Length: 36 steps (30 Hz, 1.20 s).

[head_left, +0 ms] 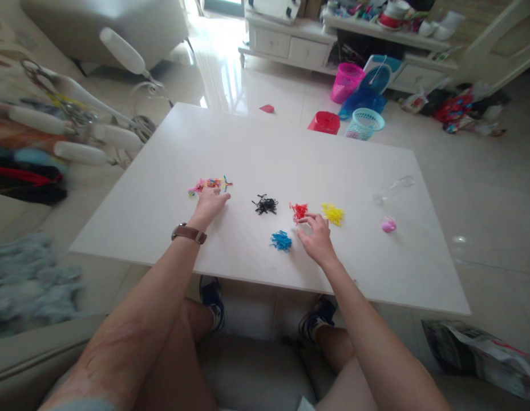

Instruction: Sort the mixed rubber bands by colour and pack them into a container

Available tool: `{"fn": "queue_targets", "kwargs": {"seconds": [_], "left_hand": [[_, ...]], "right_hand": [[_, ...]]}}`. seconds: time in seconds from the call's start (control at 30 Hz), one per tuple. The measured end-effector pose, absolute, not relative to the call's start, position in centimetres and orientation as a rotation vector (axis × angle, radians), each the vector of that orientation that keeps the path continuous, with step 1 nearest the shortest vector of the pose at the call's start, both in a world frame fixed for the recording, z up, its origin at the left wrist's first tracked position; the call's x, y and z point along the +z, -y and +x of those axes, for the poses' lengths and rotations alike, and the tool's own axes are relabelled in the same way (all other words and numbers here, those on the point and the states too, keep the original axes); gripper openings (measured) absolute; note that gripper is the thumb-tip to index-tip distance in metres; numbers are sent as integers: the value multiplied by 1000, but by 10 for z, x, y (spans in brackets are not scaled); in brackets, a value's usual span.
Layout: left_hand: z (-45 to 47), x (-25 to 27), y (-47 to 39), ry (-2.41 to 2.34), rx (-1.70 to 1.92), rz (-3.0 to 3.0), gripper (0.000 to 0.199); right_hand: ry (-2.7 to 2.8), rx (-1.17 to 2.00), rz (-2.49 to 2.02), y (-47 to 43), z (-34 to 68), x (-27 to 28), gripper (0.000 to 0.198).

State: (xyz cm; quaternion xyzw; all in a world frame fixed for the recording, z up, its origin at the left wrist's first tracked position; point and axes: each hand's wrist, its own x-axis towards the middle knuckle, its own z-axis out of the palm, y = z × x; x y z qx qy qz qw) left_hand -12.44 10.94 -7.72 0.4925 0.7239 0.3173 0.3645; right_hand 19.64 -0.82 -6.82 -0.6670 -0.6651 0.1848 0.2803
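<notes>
My left hand (210, 206), with a watch on its wrist, reaches to a mixed pile of small, thin, coloured pieces (211, 183) that look like rubber bands. Its thumb stands apart from its fingers, and the fingertips are partly hidden at the pile. At the near edge of a red pile (298, 212) is my right hand (316, 235), thumb and fingers apart; no held piece shows. Between the hands lie a black pile (267, 205) and, nearer me, a blue pile (281, 241). A yellow pile (334, 214) sits just beyond my right hand.
The white table (256, 151) also bears a pink lump (388, 225) and a clear transparent item (402, 182) at right. Beyond its far edge stand a pink basket (347, 83), a light blue basket (364, 123) and a red stool or bin (326, 122). Lamp-like fittings (123, 51) stand left.
</notes>
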Motion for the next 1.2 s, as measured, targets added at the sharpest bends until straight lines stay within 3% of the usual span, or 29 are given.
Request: {"fn": "queue_targets", "kwargs": {"seconds": [0.1, 0.23, 0.47, 0.87, 1.2], "left_hand": [[-122, -73, -109, -1887, 1009, 1098, 9], [-115, -69, -108, -1726, 1270, 791, 17], [-100, -56, -103, -1448, 1383, 472, 17], [-56, -55, -80, -980, 959, 593, 16], [-29, -66, -66, -873, 841, 715, 22]], "right_hand": [[1781, 504, -1795, 8, 195, -67, 17], [1780, 518, -1800, 8, 194, -69, 17], [1798, 532, -1777, 10, 190, -68, 16], [1836, 595, -1569, 10, 179, -63, 16], [2025, 661, -1335, 17, 167, -59, 46]]}}
